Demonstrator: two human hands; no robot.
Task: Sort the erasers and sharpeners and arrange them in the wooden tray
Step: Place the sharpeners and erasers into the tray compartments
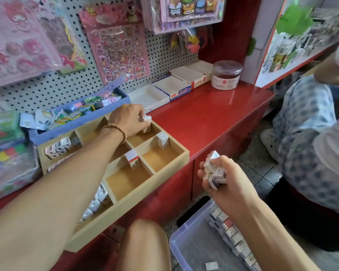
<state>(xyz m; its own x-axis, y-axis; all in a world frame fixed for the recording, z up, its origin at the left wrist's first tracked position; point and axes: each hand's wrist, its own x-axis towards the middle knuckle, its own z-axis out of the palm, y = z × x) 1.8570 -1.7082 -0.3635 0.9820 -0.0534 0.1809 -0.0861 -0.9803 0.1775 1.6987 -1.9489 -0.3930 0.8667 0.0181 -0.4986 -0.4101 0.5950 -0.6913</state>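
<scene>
A wooden tray point(164, 167) with several compartments lies on the red counter. My left hand point(128, 120) reaches over its far compartment and pinches a small white boxed eraser point(146, 119) above another box standing there. My right hand point(221, 177) hovers off the counter's edge, gripping a bunch of small white boxes point(213, 169). Single boxes stand upright in two compartments point(162, 140) point(133, 159). Rows of small boxes point(61, 147) fill the left compartments, partly hidden by my forearm.
A clear plastic bin point(188, 249) on the floor holds a row of more small boxes. A blue tray point(82, 122) of tags sits behind the wooden tray. White open cartons point(164, 90) and a round jar point(226, 75) line the pegboard. Another person sits at the right.
</scene>
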